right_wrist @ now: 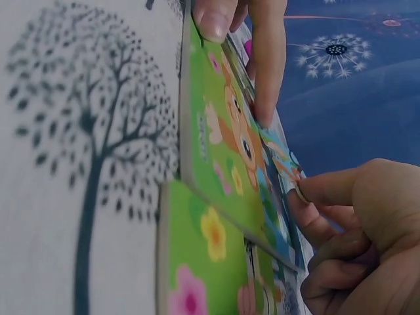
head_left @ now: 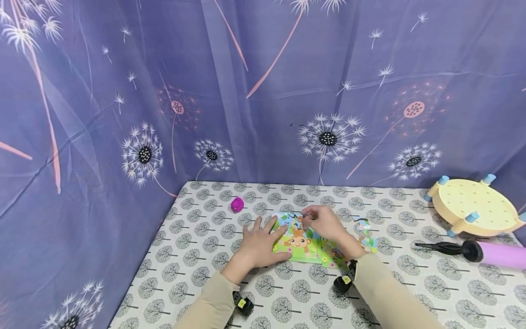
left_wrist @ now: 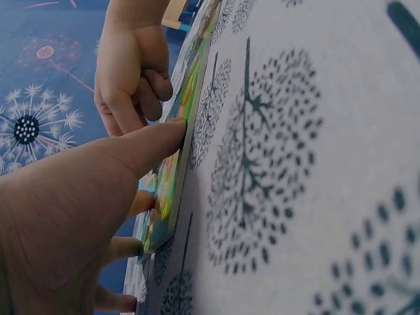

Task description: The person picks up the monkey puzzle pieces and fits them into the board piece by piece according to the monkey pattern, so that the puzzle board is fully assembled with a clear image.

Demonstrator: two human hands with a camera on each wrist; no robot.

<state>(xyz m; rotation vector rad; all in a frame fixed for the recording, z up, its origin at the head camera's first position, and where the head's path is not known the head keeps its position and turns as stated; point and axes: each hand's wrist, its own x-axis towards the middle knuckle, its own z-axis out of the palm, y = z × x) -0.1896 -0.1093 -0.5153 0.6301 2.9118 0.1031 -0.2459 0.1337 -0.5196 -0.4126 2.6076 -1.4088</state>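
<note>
A green and blue jigsaw puzzle with a cartoon monkey (head_left: 298,243) lies flat on the table. My left hand (head_left: 260,246) rests at its left side with fingers spread, and in the left wrist view the thumb (left_wrist: 161,141) touches the board's near edge. Over the puzzle's far part, my right hand (head_left: 328,225) pinches a small puzzle piece (right_wrist: 283,161) between thumb and forefinger. The piece appears tilted against the board in the right wrist view; whether it is seated cannot be told. Another picture board (head_left: 368,237) lies beside the first, partly hidden under my right wrist.
A small magenta object (head_left: 237,204) sits beyond my left hand. At the right are a round pale-yellow stand with blue pegs (head_left: 476,205) and a pink pump (head_left: 499,254) with a black nozzle. A dandelion-patterned curtain (head_left: 263,137) borders the tree-printed tablecloth (head_left: 283,301).
</note>
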